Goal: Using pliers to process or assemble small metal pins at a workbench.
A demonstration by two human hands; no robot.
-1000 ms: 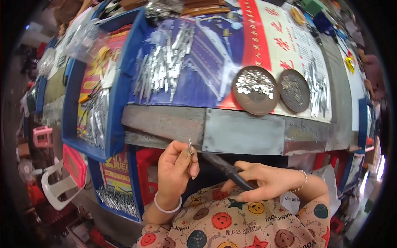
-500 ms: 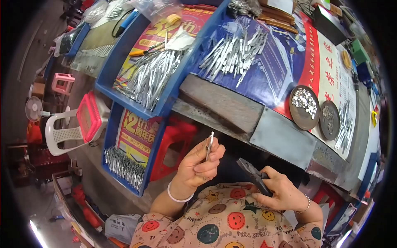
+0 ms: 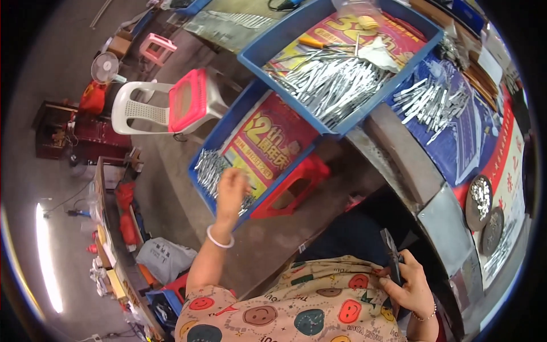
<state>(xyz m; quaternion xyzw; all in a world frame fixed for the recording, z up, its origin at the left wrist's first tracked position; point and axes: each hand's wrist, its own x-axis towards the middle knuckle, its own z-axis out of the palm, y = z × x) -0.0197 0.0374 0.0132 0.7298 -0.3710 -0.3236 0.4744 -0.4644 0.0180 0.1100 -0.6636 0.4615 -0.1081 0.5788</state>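
Observation:
My left hand [image 3: 232, 191] is stretched over the near end of the lower blue tray [image 3: 228, 122], beside a pile of thin metal pieces [image 3: 207, 170]. Motion smears its fingers, so whether they hold a piece does not show. In front of my body, my right hand [image 3: 411, 285] is closed round dark-handled pliers [image 3: 391, 246], their jaws pointing up and away from me. Above the lower tray stands another blue tray [image 3: 285, 100], where many silvery strips [image 3: 336, 82] lie with an orange-handled tool [image 3: 312, 43] and a crumpled white tissue [image 3: 378, 55].
More metal strips [image 3: 433, 102] lie on the blue sheet to the right. Two dark round dishes, one with shiny bits [image 3: 480, 196], sit near the bench edge. A red stool [image 3: 293, 191] is by the lower tray; a white chair [image 3: 142, 108] and a fan [image 3: 106, 68] stand at the left.
My left hand has moved left and away from the pliers, from holding up a small metal piece to over the lower tray. The view has swung left. My right hand keeps the pliers.

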